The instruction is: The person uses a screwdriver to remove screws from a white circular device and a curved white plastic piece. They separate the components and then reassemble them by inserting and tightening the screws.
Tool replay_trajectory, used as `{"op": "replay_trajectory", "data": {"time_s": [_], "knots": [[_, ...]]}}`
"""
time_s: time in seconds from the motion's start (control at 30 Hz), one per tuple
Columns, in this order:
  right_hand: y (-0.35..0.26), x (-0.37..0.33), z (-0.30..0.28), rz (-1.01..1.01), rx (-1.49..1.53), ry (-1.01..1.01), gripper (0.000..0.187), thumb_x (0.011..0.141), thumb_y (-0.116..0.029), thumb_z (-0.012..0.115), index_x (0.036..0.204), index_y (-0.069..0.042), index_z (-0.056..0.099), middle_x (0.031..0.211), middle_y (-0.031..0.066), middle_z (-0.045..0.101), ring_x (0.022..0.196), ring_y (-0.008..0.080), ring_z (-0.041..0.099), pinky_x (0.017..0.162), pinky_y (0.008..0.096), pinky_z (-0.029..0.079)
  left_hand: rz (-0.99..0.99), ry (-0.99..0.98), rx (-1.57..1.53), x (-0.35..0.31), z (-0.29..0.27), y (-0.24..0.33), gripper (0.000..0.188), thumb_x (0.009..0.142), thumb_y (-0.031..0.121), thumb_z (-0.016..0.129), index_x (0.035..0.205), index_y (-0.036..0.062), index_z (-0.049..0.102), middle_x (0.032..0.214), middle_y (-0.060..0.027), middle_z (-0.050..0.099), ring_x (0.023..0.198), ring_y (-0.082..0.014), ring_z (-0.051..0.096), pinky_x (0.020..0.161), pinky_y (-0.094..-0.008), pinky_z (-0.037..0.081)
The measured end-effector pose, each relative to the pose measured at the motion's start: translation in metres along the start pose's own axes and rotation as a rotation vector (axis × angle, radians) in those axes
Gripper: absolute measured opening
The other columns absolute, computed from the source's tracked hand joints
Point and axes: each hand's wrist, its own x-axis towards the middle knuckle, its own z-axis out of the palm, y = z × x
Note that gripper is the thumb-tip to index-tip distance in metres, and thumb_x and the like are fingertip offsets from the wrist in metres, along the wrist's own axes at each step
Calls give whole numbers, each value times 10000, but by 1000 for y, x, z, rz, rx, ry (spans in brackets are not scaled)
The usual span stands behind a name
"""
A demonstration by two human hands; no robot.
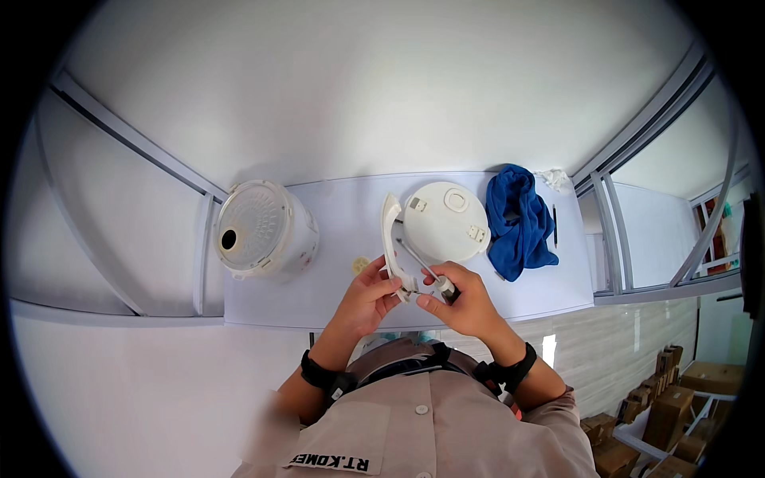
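Note:
My left hand (369,299) is closed round the lower end of a long, curved white plastic handle (388,231), which stands up and away from me. In my right hand (466,301) is a screwdriver (448,288) with a pale and dark grip. Its thin shaft slants up and left, past the curved handle. The fingertips of both hands meet near the handle's lower end; any small part between them is too small to make out. Just beyond my right hand lies a round white lid (438,235) with small fittings on its face.
A white rice cooker body (283,239) with a translucent top stands at the table's left. A small yellowish round piece (361,264) lies by my left hand. To the right are a crumpled blue cloth (516,219), a dark pen (555,225) and white crumpled material (555,179).

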Motion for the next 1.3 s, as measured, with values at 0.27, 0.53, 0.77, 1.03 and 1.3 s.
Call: {"op": "replay_trajectory", "data": {"time_s": [0.27,0.53,0.77,1.03,1.3], "knots": [[1,-5,-1,-102,-198,33,259,756,1,838,944,-42,667,871,124,694,701,305,692,616,342,543,31,-1,-7,2,10,-1,581,950,-24,646,1473,122,440,1267,-43,590,1195,-210,635,1025,-384,564],[-2,-8,-4,-194,-174,49,219,733,44,793,875,-67,667,844,101,674,677,300,672,582,355,531,90,-51,-1,3,10,-7,613,953,5,700,1485,119,417,1278,-8,565,1167,-180,627,993,-366,561],[-5,-14,-3,-175,-123,43,257,701,75,822,858,-52,663,821,104,679,710,257,698,620,319,538,111,-273,25,6,-2,-10,595,933,84,768,1448,103,470,1268,-6,580,1156,-187,643,941,-358,563],[-1,-13,-2,-133,-116,63,237,720,56,822,850,-35,647,812,126,684,681,264,687,611,321,529,210,-188,165,7,10,-16,556,945,48,728,1427,87,454,1258,-83,625,1262,-290,622,1053,-433,552],[3,-18,6,-63,-98,97,194,791,9,815,830,-19,627,778,126,671,658,254,665,581,322,496,272,-117,300,11,7,-20,440,958,58,714,1328,32,476,1175,-99,668,1086,-163,653,944,-327,556]]}}
